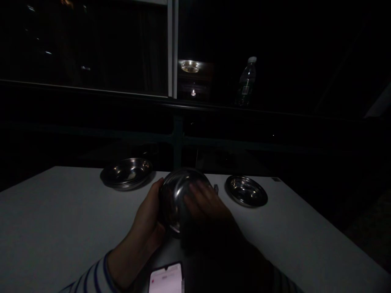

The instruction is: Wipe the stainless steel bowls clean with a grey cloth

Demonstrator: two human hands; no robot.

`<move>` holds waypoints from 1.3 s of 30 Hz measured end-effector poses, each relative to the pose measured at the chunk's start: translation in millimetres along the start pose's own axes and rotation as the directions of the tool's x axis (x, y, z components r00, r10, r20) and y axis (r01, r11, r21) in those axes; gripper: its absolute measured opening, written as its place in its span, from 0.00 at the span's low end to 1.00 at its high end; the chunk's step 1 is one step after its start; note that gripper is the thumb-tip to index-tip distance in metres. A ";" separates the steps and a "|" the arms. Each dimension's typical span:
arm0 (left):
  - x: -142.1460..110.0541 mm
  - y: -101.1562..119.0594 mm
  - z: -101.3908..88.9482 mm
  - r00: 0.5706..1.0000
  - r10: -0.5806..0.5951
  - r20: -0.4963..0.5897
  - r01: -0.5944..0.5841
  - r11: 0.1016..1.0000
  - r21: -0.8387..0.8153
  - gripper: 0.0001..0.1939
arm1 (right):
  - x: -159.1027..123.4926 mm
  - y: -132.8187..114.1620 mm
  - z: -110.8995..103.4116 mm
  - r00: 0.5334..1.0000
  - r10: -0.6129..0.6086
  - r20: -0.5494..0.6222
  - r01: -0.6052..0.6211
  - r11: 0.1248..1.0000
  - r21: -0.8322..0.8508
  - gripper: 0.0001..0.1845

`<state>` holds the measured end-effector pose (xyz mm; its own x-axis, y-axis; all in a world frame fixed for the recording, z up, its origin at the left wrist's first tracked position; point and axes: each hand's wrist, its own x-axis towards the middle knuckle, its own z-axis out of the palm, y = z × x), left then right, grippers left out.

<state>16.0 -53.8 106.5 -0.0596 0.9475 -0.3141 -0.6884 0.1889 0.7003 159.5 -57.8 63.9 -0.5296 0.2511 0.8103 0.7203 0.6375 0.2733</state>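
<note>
On my feed the head camera looks forward and down over the white table [76, 219], the left hand [149, 215] and right hand [210, 205] close in the lower middle, the window frame [172, 49] farther off, higher up

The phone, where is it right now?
In the head view, the phone is at the bottom edge, left of centre, just right of the striped left sleeve.
</note>
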 end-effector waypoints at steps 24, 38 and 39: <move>12.2 12.1 -10.6 0.987 0.008 0.162 0.008 0.995 -0.099 0.08 | -6.5 23.7 -22.7 0.993 -0.004 -0.116 0.005 1.000 0.007 0.19; 14.2 6.9 -11.9 0.957 -0.057 0.284 0.097 0.987 -0.128 0.08 | -3.8 21.0 -23.7 0.995 -0.013 -0.104 0.013 1.000 -0.003 0.20; 14.2 6.7 -11.9 0.958 -0.061 0.278 0.101 0.987 -0.129 0.07 | -3.5 20.7 -23.8 0.994 -0.011 -0.107 0.011 1.000 0.001 0.20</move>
<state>1.9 -42.1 99.2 0.1863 0.9684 -0.1655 -0.7785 0.2483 0.5765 187.0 -62.9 79.1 -0.4864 0.1642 0.8582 0.7139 0.6410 0.2820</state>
